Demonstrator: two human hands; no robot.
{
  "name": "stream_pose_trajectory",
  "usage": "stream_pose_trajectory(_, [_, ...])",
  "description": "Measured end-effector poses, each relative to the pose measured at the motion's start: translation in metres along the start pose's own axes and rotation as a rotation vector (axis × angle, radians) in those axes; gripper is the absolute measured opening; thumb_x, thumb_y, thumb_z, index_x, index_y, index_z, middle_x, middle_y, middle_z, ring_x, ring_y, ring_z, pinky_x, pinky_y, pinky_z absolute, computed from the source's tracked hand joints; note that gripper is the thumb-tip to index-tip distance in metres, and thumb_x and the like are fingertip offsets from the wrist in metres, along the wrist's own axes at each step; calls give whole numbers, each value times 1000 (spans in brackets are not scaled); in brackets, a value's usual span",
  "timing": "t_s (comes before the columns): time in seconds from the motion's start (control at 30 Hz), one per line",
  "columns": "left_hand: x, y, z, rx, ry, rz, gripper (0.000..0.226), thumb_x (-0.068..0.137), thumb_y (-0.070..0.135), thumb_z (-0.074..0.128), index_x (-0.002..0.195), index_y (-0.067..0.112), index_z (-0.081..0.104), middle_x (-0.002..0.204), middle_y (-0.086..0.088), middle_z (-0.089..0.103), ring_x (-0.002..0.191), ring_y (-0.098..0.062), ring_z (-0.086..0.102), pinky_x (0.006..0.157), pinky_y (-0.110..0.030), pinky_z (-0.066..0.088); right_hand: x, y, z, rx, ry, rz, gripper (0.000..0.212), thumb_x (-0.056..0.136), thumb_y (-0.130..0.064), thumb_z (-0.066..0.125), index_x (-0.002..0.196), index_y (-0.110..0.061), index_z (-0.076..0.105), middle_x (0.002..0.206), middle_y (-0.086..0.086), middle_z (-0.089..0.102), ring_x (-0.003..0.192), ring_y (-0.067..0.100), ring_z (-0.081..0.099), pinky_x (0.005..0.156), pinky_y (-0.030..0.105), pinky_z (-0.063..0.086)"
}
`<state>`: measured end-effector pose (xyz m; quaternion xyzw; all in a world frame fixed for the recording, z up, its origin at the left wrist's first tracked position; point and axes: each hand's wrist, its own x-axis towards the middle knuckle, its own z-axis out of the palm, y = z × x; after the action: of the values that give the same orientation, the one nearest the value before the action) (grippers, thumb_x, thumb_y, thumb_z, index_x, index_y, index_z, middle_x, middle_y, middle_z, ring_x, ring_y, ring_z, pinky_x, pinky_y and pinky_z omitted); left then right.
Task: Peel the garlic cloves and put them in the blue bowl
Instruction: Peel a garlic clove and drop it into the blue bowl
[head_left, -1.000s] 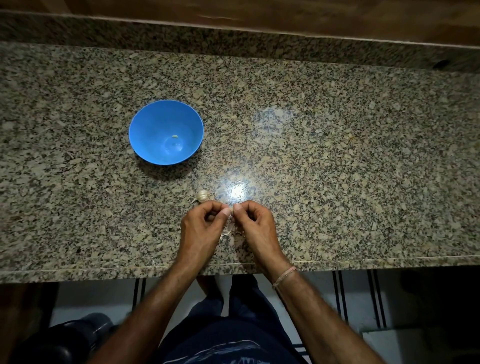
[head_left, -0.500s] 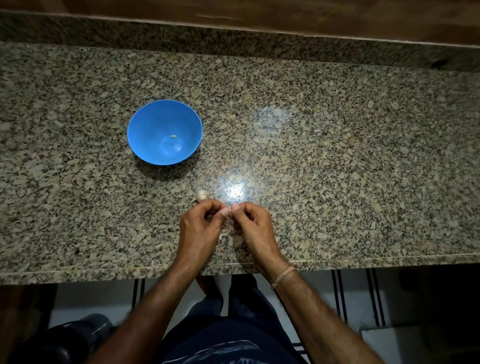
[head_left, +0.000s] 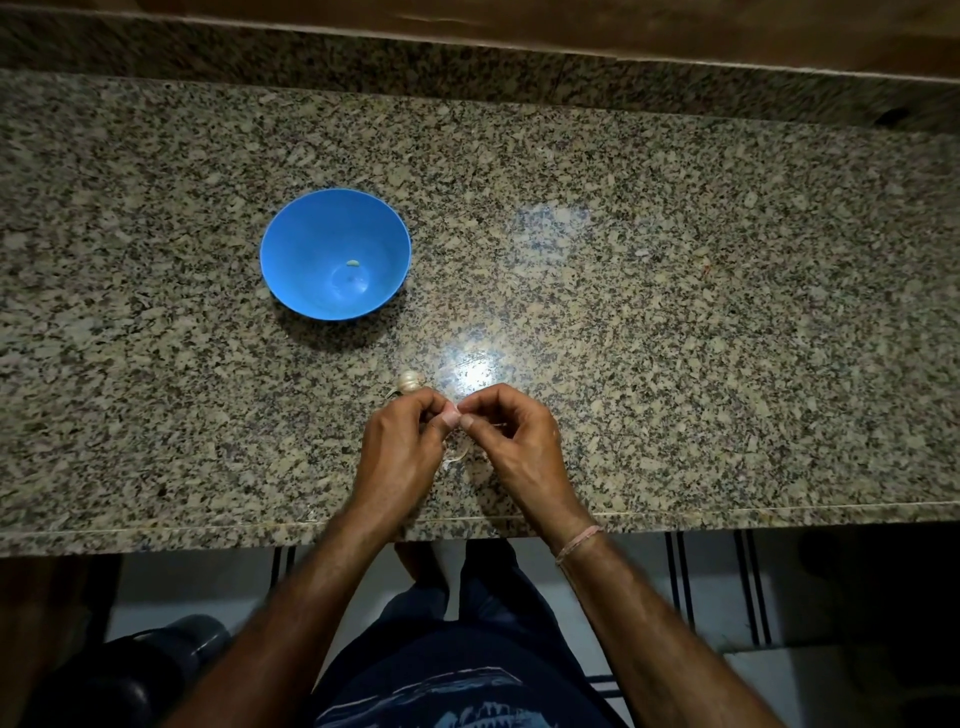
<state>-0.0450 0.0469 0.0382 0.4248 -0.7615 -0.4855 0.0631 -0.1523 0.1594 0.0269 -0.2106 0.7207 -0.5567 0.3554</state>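
Head view: little has changed, left hand (head_left: 400, 452) and right hand (head_left: 511, 441) fingers (head_left: 449, 417) still pinching a hidden clove near-right of the bowl (head_left: 291, 249), so peeling is unfinished, one pale bit (head_left: 352, 263) inside it.

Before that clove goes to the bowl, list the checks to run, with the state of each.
1. Grip: left hand and right hand meet and pinch with their fingers: ok.
2. Clove fully peeled: it is hidden by the fingers: cannot tell.
3. Bowl upright, mouth open, nothing between it and the hands: ok.
4. Bowl contents: one small pale piece, no skin seen: ok.
5. Bulb lies on the counter just beyond the left hand, away from the edge: ok.
6. Loose skin lies on the counter under the hands, outside the bowl: ok.
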Motion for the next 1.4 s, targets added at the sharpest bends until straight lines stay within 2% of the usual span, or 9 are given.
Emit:
stream_pose_trajectory(0.1, [4, -2, -4, 25, -38, 12, 12, 99, 26, 68, 88, 23, 70, 75, 10, 67, 71, 3, 63, 59, -8, 40, 0, -1, 1, -32, -19, -44, 11, 95, -15, 77, 106, -14, 78, 104, -3, 77, 104, 15, 73, 93, 40, 61])
stream_pose_trajectory(0.27, [5, -8, 0, -242, -76, -112, 9, 99, 25, 69, 98, 21, 76, 92, 0, 75, 93, -16, 72, 85, -39, 61, 2, -4, 2, -29, -3, -55, 12, 96, -10, 74, 106, -13, 79, 106, -6, 76, 105, 12, 72, 93, 34, 61])
stream_pose_trajectory(0.53, [4, -10, -6, -248, -120, -108, 16, 102, 32, 64, 97, 21, 74, 92, -4, 75, 90, -24, 72, 84, -43, 62, 1, -2, 2, 70, -27, -2, 9, 95, -11, 75, 104, -13, 78, 102, 1, 78, 102, 19, 74, 94, 38, 61])
stream_pose_trajectory(0.67, [4, -12, -2, -167, -74, -117, 18, 101, 37, 64, 95, 23, 72, 88, -1, 74, 85, -20, 71, 75, -40, 62, 4, 4, 3, 135, 5, 75, 9, 94, -7, 75, 100, -12, 75, 100, 7, 76, 100, 29, 72, 91, 39, 62])
stream_pose_trajectory(0.87, [3, -9, 3, -37, 73, -91, 7, 94, 30, 74, 92, 24, 72, 83, 7, 71, 79, -6, 67, 65, -18, 52, 4, 2, 2, 330, 44, 232, 11, 93, -3, 74, 103, -7, 74, 105, 7, 78, 96, 17, 73, 84, 28, 58])
stream_pose_trajectory(1.03, [2, -7, 2, -86, 79, -19, 17, 101, 16, 64, 106, 26, 77, 100, 12, 75, 93, 1, 69, 78, -20, 58, 5, -1, 2, 362, 55, 272, 11, 93, -2, 75, 104, -2, 74, 100, 11, 79, 92, 19, 75, 82, 29, 60])
stream_pose_trajectory(1.13, [1, -3, 3, -100, 77, 22, 8, 96, 24, 74, 103, 27, 77, 95, 15, 74, 89, 3, 68, 74, -14, 55, 5, -2, 3, 366, 34, 296, 9, 93, -5, 75, 102, -6, 75, 102, 10, 79, 96, 20, 75, 87, 35, 60])
stream_pose_trajectory(1.2, [1, -3, 2, -87, 93, 29, 3, 96, 24, 74, 97, 26, 75, 90, 14, 73, 85, 4, 67, 69, -8, 49, 5, -4, 4, 377, 22, 315, 9, 93, -5, 75, 102, -7, 76, 101, 8, 80, 95, 17, 75, 84, 30, 58])
stream_pose_trajectory(1.4, [3, -6, 1, -67, 60, 15, 8, 100, 26, 67, 94, 24, 72, 86, 9, 71, 82, -2, 66, 64, -9, 45, 4, -5, 2, 274, -16, 187, 14, 96, -2, 71, 109, -5, 75, 106, 9, 78, 100, 18, 75, 85, 27, 59])
